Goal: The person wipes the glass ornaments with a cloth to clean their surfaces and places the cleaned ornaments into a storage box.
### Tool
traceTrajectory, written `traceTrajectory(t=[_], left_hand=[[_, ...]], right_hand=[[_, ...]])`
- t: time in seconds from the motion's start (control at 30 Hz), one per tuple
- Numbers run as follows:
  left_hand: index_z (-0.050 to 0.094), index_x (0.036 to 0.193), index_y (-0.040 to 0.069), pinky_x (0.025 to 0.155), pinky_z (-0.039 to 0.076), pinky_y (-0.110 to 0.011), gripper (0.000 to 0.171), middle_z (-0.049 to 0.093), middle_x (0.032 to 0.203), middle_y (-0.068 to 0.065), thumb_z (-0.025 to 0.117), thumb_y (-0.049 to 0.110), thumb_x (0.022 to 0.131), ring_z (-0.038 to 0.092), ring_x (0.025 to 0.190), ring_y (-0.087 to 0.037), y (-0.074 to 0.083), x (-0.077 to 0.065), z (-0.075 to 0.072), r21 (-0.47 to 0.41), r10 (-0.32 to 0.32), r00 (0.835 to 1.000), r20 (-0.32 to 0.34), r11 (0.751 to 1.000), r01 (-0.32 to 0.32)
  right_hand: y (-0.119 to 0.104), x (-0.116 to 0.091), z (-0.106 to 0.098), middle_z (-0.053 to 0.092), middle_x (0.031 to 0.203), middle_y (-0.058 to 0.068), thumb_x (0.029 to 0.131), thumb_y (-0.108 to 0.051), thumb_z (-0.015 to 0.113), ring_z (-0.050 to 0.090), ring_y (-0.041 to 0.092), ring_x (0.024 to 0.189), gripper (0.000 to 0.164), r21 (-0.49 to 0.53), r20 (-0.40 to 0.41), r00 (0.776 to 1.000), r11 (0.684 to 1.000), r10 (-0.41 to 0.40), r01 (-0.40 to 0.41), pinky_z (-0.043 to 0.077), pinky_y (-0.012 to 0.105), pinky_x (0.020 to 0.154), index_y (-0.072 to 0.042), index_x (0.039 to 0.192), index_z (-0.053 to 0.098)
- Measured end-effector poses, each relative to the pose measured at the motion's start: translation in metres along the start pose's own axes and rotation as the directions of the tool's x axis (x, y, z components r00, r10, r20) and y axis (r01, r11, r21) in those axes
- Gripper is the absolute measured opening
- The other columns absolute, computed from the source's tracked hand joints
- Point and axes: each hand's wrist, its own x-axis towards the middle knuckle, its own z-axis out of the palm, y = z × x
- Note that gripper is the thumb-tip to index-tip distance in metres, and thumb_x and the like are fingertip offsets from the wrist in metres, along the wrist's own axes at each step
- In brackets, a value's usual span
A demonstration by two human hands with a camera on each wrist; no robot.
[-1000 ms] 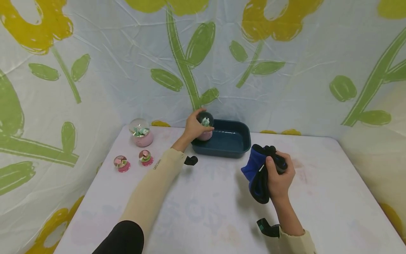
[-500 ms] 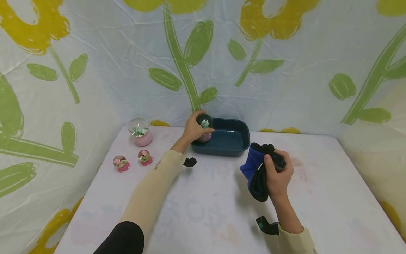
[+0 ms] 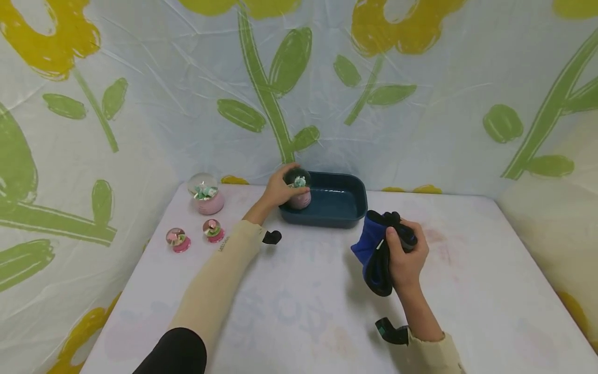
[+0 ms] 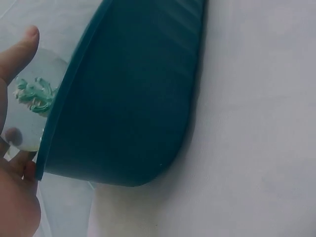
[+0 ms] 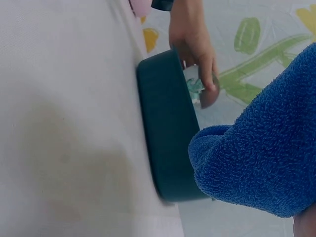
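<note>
A snow globe (image 3: 299,199) with a pink base and green figure stands at the left end of the dark teal basin (image 3: 343,219). My left hand (image 3: 275,190) grips its glass ball, thumb in front and fingers behind. Part of the globe (image 4: 34,96) shows above the basin's rim in the left wrist view; the wall hides its base. To the right of the basin, my right hand (image 3: 410,257) holds a folded blue towelling cloth (image 3: 371,248) with black edging above the table. That cloth covers much of the right wrist view.
At the table's left stand a larger snow globe (image 3: 208,198) on a pink base and two small ones, one nearer (image 3: 178,241) and one farther (image 3: 213,231). A flower-print fabric (image 3: 177,104) hangs behind the white table (image 3: 299,291).
My left hand and the snow globe have shifted slightly left against the basin. The right hand keeps its hold on the cloth, nearly still. The head view has moved a little.
</note>
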Motion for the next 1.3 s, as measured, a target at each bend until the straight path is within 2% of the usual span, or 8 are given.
traceTrajectory(t=[0.1, 0.3, 0.4, 0.53, 0.73, 1.0, 1.2, 1.3], left_hand=[[0.051, 0.141, 0.020, 0.106, 0.034, -0.044, 0.080, 0.046, 0.145, 0.003, 0.087, 0.035, 0.071, 0.037, 0.135, -0.019, 0.000, 0.001, -0.003, -0.012, 0.003, 1.000, 0.014, 1.000, -0.003], [0.047, 0.143, 0.020, 0.106, 0.035, -0.043, 0.084, 0.044, 0.146, 0.000, 0.087, 0.037, 0.071, 0.037, 0.136, -0.022, 0.002, 0.003, -0.005, -0.003, -0.016, 1.000, 0.025, 1.000, 0.017], [0.044, 0.145, 0.019, 0.104, 0.037, -0.046, 0.083, 0.041, 0.148, -0.002, 0.084, 0.037, 0.075, 0.037, 0.135, -0.027, 0.009, -0.001, -0.015, -0.002, -0.017, 1.000, 0.007, 1.000, 0.017], [0.045, 0.144, 0.013, 0.103, 0.036, -0.049, 0.074, 0.044, 0.145, -0.006, 0.078, 0.036, 0.082, 0.040, 0.132, -0.029, 0.017, -0.011, -0.037, 0.012, 0.023, 0.999, -0.024, 1.000, -0.023], [0.052, 0.137, 0.005, 0.103, 0.036, -0.050, 0.057, 0.052, 0.137, -0.011, 0.073, 0.023, 0.087, 0.046, 0.126, -0.032, 0.021, -0.046, -0.077, 0.068, 0.088, 0.995, -0.049, 0.994, -0.084], [0.056, 0.134, 0.008, 0.100, 0.037, -0.052, 0.051, 0.052, 0.136, -0.010, 0.073, 0.022, 0.087, 0.045, 0.126, -0.031, 0.030, -0.108, -0.124, 0.184, 0.097, 0.992, -0.076, 0.979, -0.082], [0.048, 0.139, 0.006, 0.107, 0.030, -0.053, 0.064, 0.045, 0.141, -0.013, 0.076, 0.025, 0.085, 0.037, 0.133, -0.031, 0.015, -0.146, -0.138, 0.237, 0.015, 0.993, -0.118, 0.971, 0.013], [0.045, 0.141, 0.004, 0.108, 0.028, -0.053, 0.068, 0.043, 0.142, -0.015, 0.077, 0.021, 0.083, 0.036, 0.134, -0.032, 0.005, -0.158, -0.141, 0.248, 0.009, 0.989, -0.150, 0.968, 0.029]], right_hand=[[0.000, 0.000, 0.000, 0.065, 0.099, -0.002, 0.085, 0.004, 0.060, 0.059, 0.016, 0.090, 0.027, -0.021, 0.000, 1.000, 1.000, 0.012, -0.012, 0.046, 0.023, 0.083, 0.020, 0.106, 0.053], [-0.020, 0.000, 0.009, 0.065, 0.098, -0.003, 0.085, 0.005, 0.059, 0.059, 0.015, 0.090, 0.027, 0.001, 0.000, 1.000, 1.000, 0.003, -0.003, 0.045, 0.021, 0.083, 0.023, 0.105, 0.051], [-0.014, -0.001, 0.008, 0.065, 0.099, -0.002, 0.085, 0.005, 0.060, 0.058, 0.015, 0.091, 0.028, 0.007, 0.010, 1.000, 1.000, 0.012, -0.012, 0.045, 0.021, 0.084, 0.022, 0.106, 0.051], [0.002, 0.000, 0.004, 0.065, 0.101, -0.001, 0.085, 0.004, 0.061, 0.059, 0.016, 0.092, 0.027, -0.015, 0.016, 1.000, 1.000, 0.009, -0.009, 0.045, 0.023, 0.085, 0.019, 0.107, 0.054], [0.007, -0.001, 0.005, 0.064, 0.103, 0.001, 0.086, 0.002, 0.062, 0.059, 0.018, 0.093, 0.028, -0.007, 0.026, 0.999, 1.000, 0.024, -0.023, 0.045, 0.023, 0.084, 0.017, 0.109, 0.054], [0.002, -0.004, 0.014, 0.064, 0.103, 0.004, 0.086, 0.004, 0.062, 0.060, 0.018, 0.093, 0.028, 0.036, 0.053, 0.997, 0.998, 0.053, -0.055, 0.046, 0.025, 0.083, 0.018, 0.109, 0.054], [-0.001, -0.007, 0.023, 0.063, 0.103, 0.005, 0.086, 0.002, 0.062, 0.058, 0.019, 0.094, 0.028, 0.080, 0.063, 0.997, 0.995, 0.055, -0.060, 0.044, 0.024, 0.084, 0.017, 0.109, 0.054], [-0.004, -0.010, 0.029, 0.063, 0.104, 0.005, 0.087, 0.001, 0.061, 0.057, 0.021, 0.095, 0.028, 0.097, 0.075, 0.996, 0.993, 0.056, -0.063, 0.044, 0.026, 0.085, 0.016, 0.110, 0.053]])
